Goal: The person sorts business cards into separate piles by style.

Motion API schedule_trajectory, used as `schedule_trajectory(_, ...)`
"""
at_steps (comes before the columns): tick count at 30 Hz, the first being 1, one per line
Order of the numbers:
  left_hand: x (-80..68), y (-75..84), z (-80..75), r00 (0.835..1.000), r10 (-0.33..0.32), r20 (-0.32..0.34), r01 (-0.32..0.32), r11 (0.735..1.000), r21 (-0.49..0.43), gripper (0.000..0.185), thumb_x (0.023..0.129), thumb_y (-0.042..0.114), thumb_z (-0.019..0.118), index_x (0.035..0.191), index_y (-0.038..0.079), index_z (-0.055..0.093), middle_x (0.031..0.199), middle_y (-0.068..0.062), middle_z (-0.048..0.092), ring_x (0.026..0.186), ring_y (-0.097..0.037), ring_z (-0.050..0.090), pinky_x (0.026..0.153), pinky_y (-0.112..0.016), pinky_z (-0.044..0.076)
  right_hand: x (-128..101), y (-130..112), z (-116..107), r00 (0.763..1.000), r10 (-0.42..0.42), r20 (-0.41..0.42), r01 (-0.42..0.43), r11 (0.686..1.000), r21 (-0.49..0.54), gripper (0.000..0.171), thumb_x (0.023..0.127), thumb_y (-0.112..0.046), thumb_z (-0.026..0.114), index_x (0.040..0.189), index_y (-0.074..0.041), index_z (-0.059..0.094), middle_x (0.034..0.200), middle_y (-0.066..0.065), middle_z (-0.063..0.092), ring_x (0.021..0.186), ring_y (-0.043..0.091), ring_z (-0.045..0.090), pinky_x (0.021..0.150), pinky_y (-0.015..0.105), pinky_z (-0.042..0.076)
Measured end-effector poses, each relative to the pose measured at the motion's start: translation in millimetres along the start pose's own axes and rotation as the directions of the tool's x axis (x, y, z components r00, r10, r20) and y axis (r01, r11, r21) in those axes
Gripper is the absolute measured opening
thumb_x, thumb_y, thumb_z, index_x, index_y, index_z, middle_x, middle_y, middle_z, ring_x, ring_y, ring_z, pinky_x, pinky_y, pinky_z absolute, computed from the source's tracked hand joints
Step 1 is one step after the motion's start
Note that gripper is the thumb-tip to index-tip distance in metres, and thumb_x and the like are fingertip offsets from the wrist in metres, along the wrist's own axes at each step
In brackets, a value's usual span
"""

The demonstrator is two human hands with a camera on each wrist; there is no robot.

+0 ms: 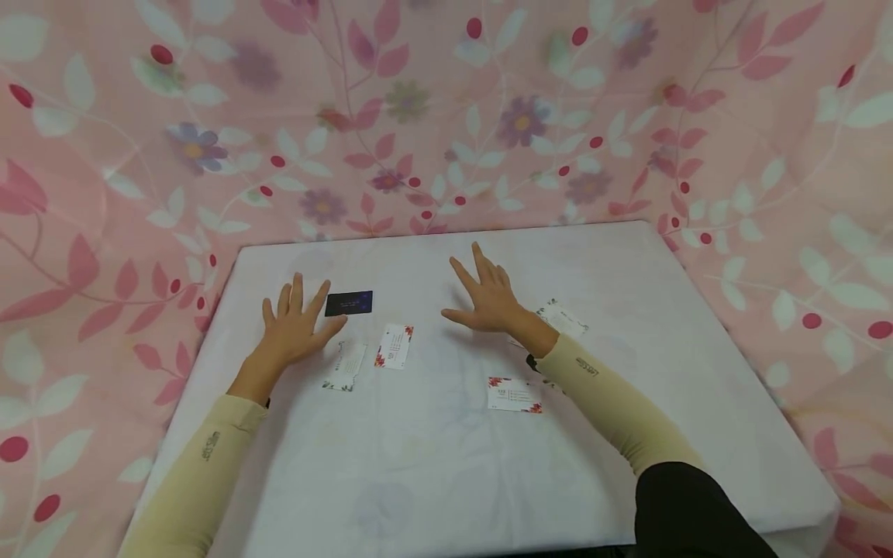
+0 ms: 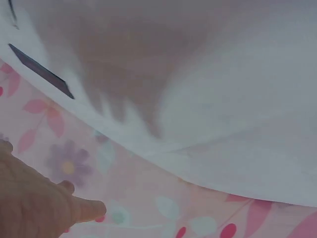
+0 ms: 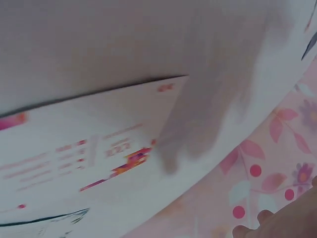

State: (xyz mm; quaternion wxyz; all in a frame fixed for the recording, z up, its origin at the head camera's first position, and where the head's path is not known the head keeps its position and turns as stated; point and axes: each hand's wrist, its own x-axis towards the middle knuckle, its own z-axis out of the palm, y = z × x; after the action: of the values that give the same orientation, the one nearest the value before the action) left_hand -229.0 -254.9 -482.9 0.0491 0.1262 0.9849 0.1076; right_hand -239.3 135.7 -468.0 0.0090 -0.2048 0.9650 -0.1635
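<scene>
The black card point(image 1: 349, 303) is laid flat on the tabletop point(image 1: 432, 473), which is covered in white cloth. The left hand point(image 1: 293, 332) is held just to the left of the black card, its fingers point(image 1: 297, 293) spread and straight; whether the card's edge is touched cannot be told. The right hand point(image 1: 494, 304) is held well to the right of the black card, its fingers point(image 1: 465, 275) likewise spread. On the near side of the black card, a leafy card point(image 1: 345, 366) and a floral card point(image 1: 394, 346) are placed side by side. Well to its right, a second leafy card point(image 1: 562, 316) is partly hidden by the right arm, and a second floral card point(image 1: 515, 394) is set nearer. Beyond the black card, a pink flowered curtain point(image 1: 432, 116) is hung.
</scene>
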Motion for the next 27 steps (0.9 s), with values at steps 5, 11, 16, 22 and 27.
schedule_trajectory(5,-9.2,13.0,1.6,1.0,0.029,-0.001,-0.029,1.0,-0.007,0.089,0.091,0.078,0.032,0.16,0.032,0.001,0.163,-0.018,-0.023,0.149,-0.049,-0.009,0.106,-0.078,-0.011,-17,9,-5,1.0,-0.024,0.012,0.024,0.999,-0.047,0.098,0.086,-0.071,0.053,0.16,-0.03,0.004,0.163,0.01,-0.026,0.153,0.037,0.003,0.118,0.065,0.006)
schedule_trajectory(11,-21.6,14.9,3.1,1.0,0.018,0.002,-0.018,1.0,0.012,0.089,0.091,0.077,0.033,0.16,0.031,0.001,0.163,-0.018,-0.021,0.15,-0.048,-0.007,0.107,-0.077,-0.011,-37,21,-12,1.0,-0.028,-0.01,0.027,0.997,-0.078,0.097,0.087,-0.07,0.054,0.16,-0.029,0.004,0.162,0.008,-0.029,0.153,0.038,0.002,0.118,0.066,0.004)
schedule_trajectory(16,-31.8,14.7,7.0,1.0,0.023,0.012,-0.023,1.0,0.01,0.09,0.091,0.077,0.036,0.16,0.031,0.001,0.163,-0.02,-0.019,0.149,-0.049,-0.006,0.107,-0.077,-0.011,-54,34,-12,1.0,-0.01,-0.008,0.01,0.997,-0.079,0.098,0.087,-0.071,0.053,0.16,-0.029,0.005,0.162,0.007,-0.03,0.153,0.037,0.0,0.118,0.066,0.004)
schedule_trajectory(22,-39.9,19.4,9.9,1.0,0.024,0.012,-0.024,1.0,-0.001,0.092,0.09,0.076,0.039,0.16,0.03,0.001,0.163,-0.02,-0.019,0.149,-0.05,-0.007,0.105,-0.078,-0.01,-71,50,-17,1.0,0.019,-0.017,-0.02,0.998,-0.066,0.098,0.087,-0.071,0.054,0.16,-0.03,0.005,0.162,0.007,-0.03,0.153,0.037,0.001,0.117,0.066,0.004)
schedule_trajectory(27,-45.9,22.1,12.8,1.0,0.028,-0.009,-0.028,1.0,0.01,0.092,0.09,0.075,0.041,0.16,0.031,0.001,0.164,-0.021,-0.015,0.149,-0.05,-0.003,0.106,-0.078,-0.008,-84,62,-24,0.998,0.058,-0.015,-0.059,0.997,-0.052,0.098,0.087,-0.07,0.054,0.16,-0.033,0.0,0.163,0.009,-0.028,0.152,0.04,0.002,0.118,0.064,0.002)
